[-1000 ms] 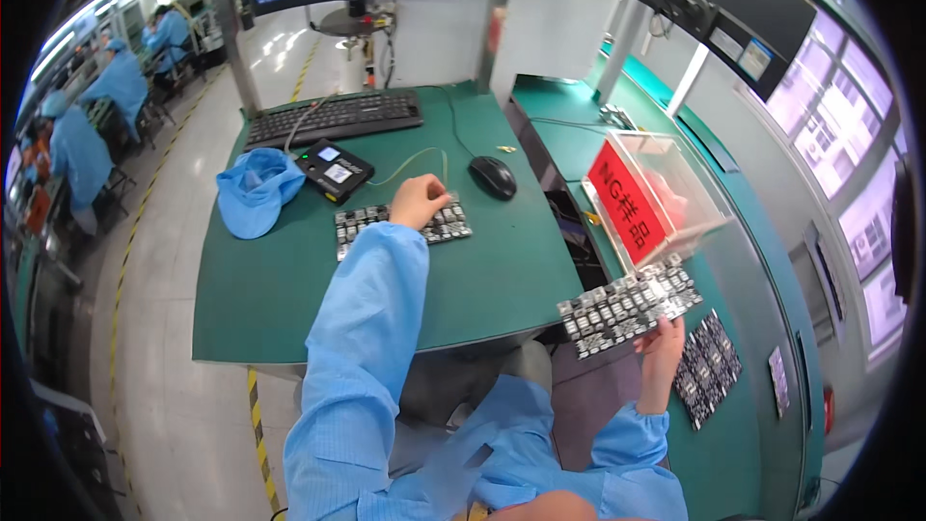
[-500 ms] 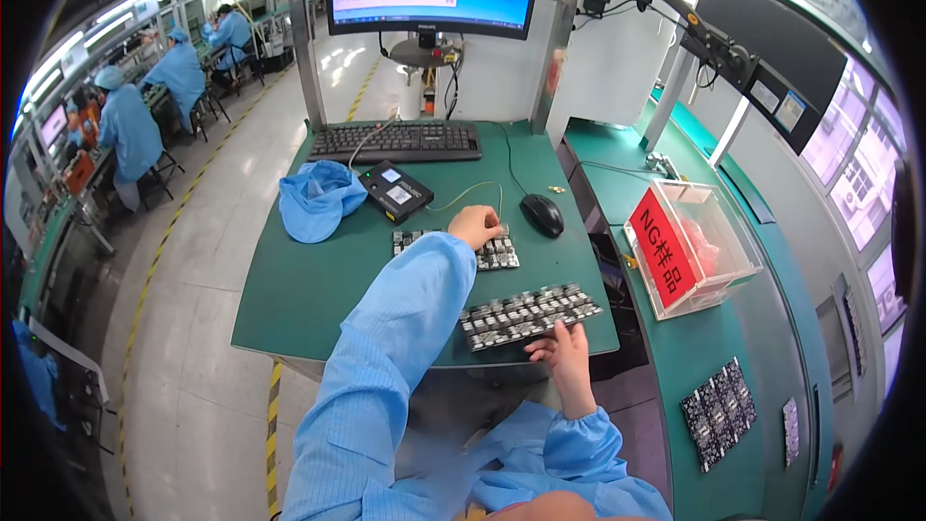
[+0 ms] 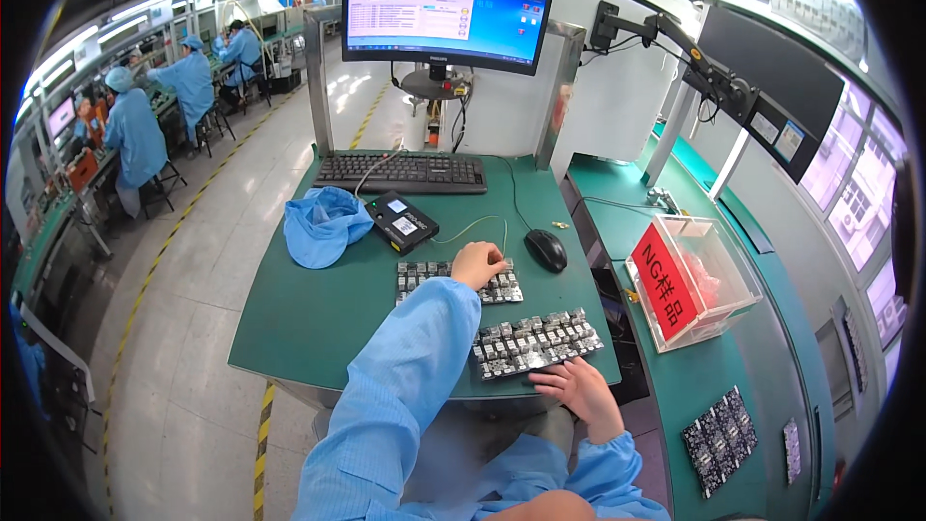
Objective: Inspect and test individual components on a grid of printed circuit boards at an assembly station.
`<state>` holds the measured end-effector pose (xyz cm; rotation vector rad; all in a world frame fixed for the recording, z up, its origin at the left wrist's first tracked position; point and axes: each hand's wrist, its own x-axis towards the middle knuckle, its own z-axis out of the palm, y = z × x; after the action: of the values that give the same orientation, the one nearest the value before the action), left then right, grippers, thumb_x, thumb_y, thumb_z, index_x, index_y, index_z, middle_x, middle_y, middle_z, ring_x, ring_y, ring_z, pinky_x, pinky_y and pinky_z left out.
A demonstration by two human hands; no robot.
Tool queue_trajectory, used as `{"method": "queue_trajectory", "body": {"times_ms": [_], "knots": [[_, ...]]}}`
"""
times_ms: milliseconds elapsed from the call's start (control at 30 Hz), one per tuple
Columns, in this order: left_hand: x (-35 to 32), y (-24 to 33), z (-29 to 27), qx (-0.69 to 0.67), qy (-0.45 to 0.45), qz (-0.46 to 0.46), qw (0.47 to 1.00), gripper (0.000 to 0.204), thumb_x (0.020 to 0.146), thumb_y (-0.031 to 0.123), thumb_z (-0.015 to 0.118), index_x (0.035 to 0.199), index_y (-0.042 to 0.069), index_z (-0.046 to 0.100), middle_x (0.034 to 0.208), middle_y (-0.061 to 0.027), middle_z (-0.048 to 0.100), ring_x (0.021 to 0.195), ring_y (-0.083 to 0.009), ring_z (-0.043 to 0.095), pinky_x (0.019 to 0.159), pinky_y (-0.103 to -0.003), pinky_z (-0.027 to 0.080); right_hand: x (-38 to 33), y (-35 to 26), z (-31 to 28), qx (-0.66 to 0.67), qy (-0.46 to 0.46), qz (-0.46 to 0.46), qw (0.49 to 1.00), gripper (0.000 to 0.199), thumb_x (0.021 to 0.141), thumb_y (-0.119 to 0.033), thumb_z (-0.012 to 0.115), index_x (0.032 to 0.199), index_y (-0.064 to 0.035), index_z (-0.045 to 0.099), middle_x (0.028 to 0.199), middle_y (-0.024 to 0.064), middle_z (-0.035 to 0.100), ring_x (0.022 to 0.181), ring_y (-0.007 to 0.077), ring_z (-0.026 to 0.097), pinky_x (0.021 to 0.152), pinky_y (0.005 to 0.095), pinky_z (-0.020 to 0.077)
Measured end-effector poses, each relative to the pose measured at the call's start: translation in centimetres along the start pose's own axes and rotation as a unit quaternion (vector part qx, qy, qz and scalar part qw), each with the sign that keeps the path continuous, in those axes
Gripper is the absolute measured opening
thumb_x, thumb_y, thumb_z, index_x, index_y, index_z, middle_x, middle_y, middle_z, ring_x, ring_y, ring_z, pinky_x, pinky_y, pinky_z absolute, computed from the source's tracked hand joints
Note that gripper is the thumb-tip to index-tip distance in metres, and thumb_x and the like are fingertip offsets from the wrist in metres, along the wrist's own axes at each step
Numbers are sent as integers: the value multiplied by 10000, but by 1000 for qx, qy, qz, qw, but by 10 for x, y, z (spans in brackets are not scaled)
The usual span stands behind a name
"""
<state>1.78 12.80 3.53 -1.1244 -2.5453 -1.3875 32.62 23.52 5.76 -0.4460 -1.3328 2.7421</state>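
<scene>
Two panels of dark circuit boards with rows of silver parts lie on the green workbench point(image 3: 318, 318). My left hand point(image 3: 475, 266) reaches over the far panel point(image 3: 415, 275), partly covering it. Its fingers are pinched at the end of a thin pale cable point(image 3: 473, 225), which runs from a small black box point(image 3: 402, 222) with a lit display; the cable's tip is hidden. Nearer to me, the second panel point(image 3: 538, 343) lies slightly slanted. At its front edge is my right hand point(image 3: 584, 391), fingers stretched out and not gripping; whether the fingertips touch the panel I cannot tell.
A blue cap point(image 3: 326, 225), keyboard point(image 3: 400, 174) and mouse point(image 3: 546, 250) share the bench below a monitor point(image 3: 444, 5). On the right-hand bench stand a clear bin point(image 3: 709, 280) with a red sign and another board panel point(image 3: 720, 441). People in blue point(image 3: 135, 140) sit far left.
My right hand has let go of the near panel, which it held by the front edge, and its fingers have spread. My left hand stays over the far panel. The whole view has tilted upward.
</scene>
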Motion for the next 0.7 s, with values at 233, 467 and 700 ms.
{"method": "queue_trajectory", "body": {"times_ms": [233, 467, 700], "knots": [[-2, 4, 5, -11, 5, 15, 1000, 187, 739, 232, 718, 791, 57, 675, 808, -93, 663, 769, -247, 632, 712, -364, 497, -3, -50, -12, -300, 15, 184, 936, 328, 973, -177, 416, 1205, 50, 372, 942, 246, 640, 706, 318, 671, 593, 351, 558], [1, 3, 8, -11, 0, 2, 1000, 176, 742, 252, 713, 788, 87, 675, 822, -66, 657, 836, -246, 613, 764, -384, 485, 31, -71, -12, -477, -29, 231, 848, 322, 983, -230, 380, 1050, 57, 509, 814, 200, 664, 549, 236, 647, 469, 295, 533], [-2, -7, 2, 16, 6, -1, 1000, 168, 752, 257, 703, 786, 95, 672, 842, -67, 652, 870, -255, 597, 788, -392, 473, 98, -113, 37, -674, 3, -15, 738, 277, 921, -238, 517, 859, 4, 638, 682, 127, 658, 526, 232, 642, 502, 336, 514]]}}
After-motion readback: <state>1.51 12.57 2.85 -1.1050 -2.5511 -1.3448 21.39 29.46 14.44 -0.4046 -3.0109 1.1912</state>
